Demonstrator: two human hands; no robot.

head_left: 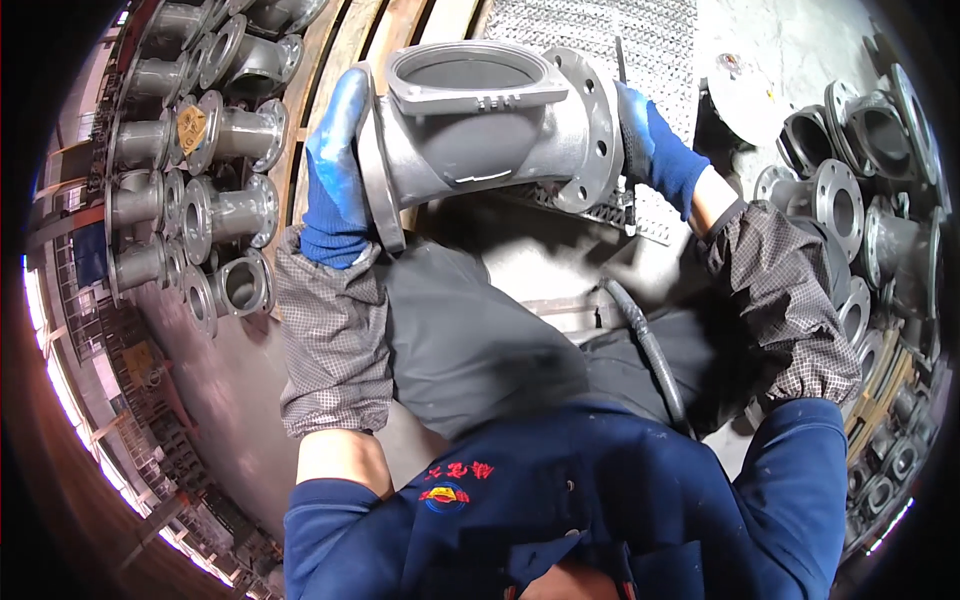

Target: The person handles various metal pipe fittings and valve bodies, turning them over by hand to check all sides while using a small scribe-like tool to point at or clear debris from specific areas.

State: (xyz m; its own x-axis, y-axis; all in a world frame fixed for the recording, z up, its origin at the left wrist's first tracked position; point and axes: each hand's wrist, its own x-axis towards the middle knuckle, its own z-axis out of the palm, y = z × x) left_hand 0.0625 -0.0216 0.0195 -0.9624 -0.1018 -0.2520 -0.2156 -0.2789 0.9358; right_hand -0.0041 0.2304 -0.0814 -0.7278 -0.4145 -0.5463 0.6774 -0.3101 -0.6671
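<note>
A grey cast-metal valve body (470,150) is held up above my lap, its round opening with a flat rim turned upward. It has a round flange at each end. My left hand (338,150), in a blue coated glove, grips the left flange with its palm against the outer side. The matching gloved right hand (655,145) holds the right flange (590,130), which shows bolt holes; some of its fingers are hidden behind the metal. Both forearms wear checked sleeve covers. Beneath the valve body, my legs in dark trousers are spread apart.
Rows of similar flanged castings (235,130) stand at the left, with more (840,210) at the right. Wooden slats (400,30) and a textured metal plate (655,60) lie beyond the valve body. A white disc (745,105) sits at the far right. A grey hose (645,345) crosses my right leg.
</note>
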